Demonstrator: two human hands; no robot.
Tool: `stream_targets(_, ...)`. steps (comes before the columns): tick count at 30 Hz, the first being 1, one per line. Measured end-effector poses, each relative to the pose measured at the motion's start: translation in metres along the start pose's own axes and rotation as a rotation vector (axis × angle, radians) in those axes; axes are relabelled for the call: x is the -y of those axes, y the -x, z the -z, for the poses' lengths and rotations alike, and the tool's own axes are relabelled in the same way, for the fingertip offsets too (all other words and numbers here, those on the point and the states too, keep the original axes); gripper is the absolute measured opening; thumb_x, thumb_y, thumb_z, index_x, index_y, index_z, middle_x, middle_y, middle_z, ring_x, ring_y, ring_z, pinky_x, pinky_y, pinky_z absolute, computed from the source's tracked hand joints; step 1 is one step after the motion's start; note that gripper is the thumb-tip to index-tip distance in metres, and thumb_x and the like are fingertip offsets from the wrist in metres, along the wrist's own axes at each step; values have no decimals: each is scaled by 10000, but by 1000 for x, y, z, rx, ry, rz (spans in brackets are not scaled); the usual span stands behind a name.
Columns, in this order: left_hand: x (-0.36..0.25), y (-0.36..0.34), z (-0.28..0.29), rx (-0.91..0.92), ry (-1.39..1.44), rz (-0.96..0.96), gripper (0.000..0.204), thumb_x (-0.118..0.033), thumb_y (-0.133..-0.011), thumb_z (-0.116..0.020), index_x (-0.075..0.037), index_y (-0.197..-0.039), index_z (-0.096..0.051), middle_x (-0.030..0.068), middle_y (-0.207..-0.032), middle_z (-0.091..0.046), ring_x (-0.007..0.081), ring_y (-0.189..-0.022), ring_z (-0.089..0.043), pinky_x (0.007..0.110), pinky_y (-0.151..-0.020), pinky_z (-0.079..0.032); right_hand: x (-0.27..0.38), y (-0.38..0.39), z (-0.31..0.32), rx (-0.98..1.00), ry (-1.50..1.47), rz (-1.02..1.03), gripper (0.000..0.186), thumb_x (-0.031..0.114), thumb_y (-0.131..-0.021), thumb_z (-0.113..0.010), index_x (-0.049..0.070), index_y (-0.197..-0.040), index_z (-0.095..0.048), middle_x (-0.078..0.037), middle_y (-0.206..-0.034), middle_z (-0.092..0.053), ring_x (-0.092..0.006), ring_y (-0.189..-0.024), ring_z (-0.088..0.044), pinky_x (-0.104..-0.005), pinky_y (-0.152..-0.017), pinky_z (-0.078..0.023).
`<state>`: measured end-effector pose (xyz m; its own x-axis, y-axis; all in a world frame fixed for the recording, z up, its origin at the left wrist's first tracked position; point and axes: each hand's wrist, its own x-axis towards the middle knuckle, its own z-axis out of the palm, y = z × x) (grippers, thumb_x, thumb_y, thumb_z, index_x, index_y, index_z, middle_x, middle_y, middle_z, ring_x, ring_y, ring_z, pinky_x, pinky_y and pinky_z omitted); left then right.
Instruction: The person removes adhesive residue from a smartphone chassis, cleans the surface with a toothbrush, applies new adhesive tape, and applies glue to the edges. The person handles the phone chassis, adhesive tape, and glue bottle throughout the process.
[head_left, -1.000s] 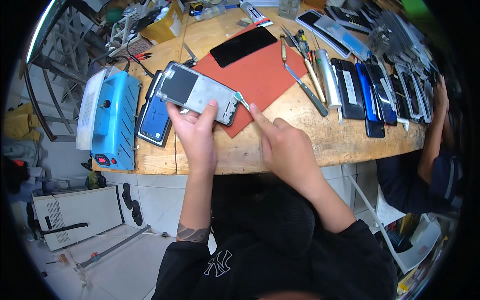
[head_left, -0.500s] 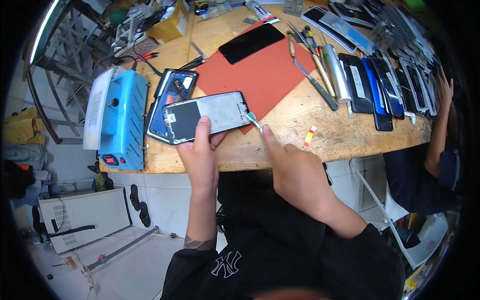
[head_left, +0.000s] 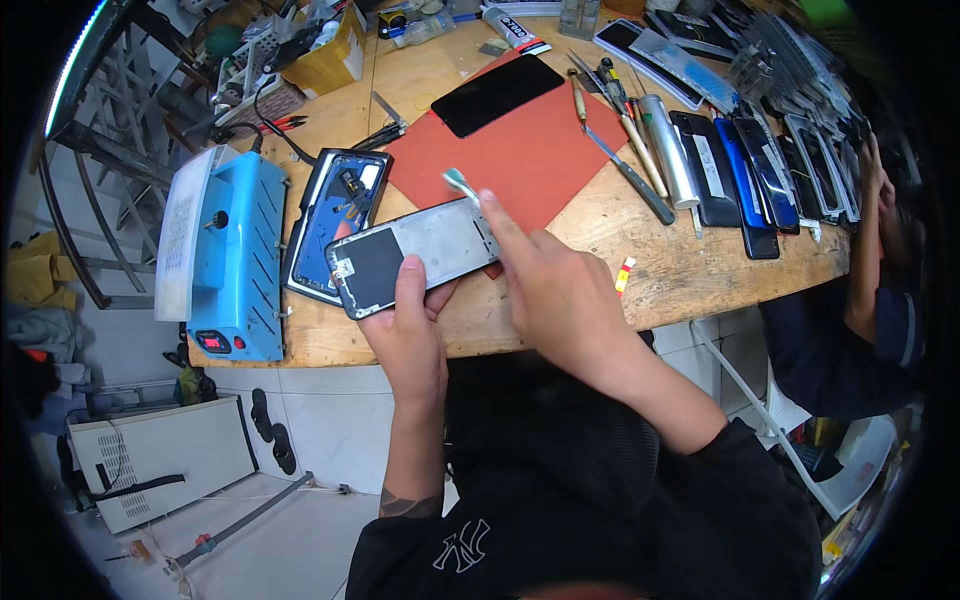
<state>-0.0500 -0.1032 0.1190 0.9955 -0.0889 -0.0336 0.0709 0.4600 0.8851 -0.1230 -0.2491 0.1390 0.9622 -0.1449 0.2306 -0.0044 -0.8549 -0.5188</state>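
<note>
Near the bench's front edge, my left hand is closed on a phone frame, silver-grey with a dark square patch, thumb over its near side. My right hand grips a small brush with pale teal bristles, index finger along it; the brush head is just above the frame's far edge. An opened dark case with blue inside and loose small parts lies left of the frame. Behind, a black phone rests on a red mat.
A blue machine stands left on the wooden bench. Hand tools, a silver cylinder, stacked phones and a red-yellow tube are at right. A co-worker's arm is at far right; boxes and cables sit behind.
A second ago the frame was higher; it dropped toward the bench edge, uncovering the case. The brush rose from the frame's right end, moving up and left in the last half second.
</note>
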Motion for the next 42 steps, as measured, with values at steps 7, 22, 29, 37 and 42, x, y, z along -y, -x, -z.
stream_targets(7, 3, 2, 4, 3, -22, -42, 784, 34, -1083, -541, -175, -1739, -167, 187, -1506, -526, 289, -1290, -673, 443, -994, -668, -7, 3, 5, -36, 248, -192, 655, 66, -961, -656, 143, -1604, -560, -190, -872, -707, -382, -733, -725, -501, -655, -578)
stream_targets(22, 7, -18, -24, 68, -124, -108, 757, 61, -1078, -549, -168, -1722, -225, 179, -1532, -507, 284, -1303, -656, 434, -971, -680, -21, 7, 15, -71, 144, -101, 636, 131, -966, -674, 169, -1593, -578, -157, -774, -684, -379, -660, -715, -484, -623, -580)
stream_targets(29, 18, -10, -20, 90, -150, -98, 746, 67, -1077, -558, -143, -1712, -228, 182, -1555, -500, 289, -1348, -629, 481, -1032, -651, -21, 44, 17, 77, 183, -194, 704, 105, -938, -647, 121, -1633, -531, -135, -811, -685, -344, -592, -682, -464, -558, -547)
stream_targets(37, -16, -4, 16, 304, -58, 58, 681, -368, -1088, -621, 29, -1610, -440, 219, -1596, -533, 344, -1471, -552, 564, -1226, -468, -32, 52, 19, 89, 176, -162, 752, 86, -869, -649, 47, -1613, -546, -124, -762, -665, -294, -601, -700, -443, -570, -546)
stream_targets(42, -33, 5, 26, 305, -288, 299, 632, -254, -1079, -650, 103, -1572, -479, 219, -1441, -667, 280, -1348, -665, 413, -1172, -519, -37, 37, 11, 52, 162, -145, 676, 123, -959, -641, 129, -1628, -539, -120, -754, -686, -340, -598, -685, -480, -572, -544)
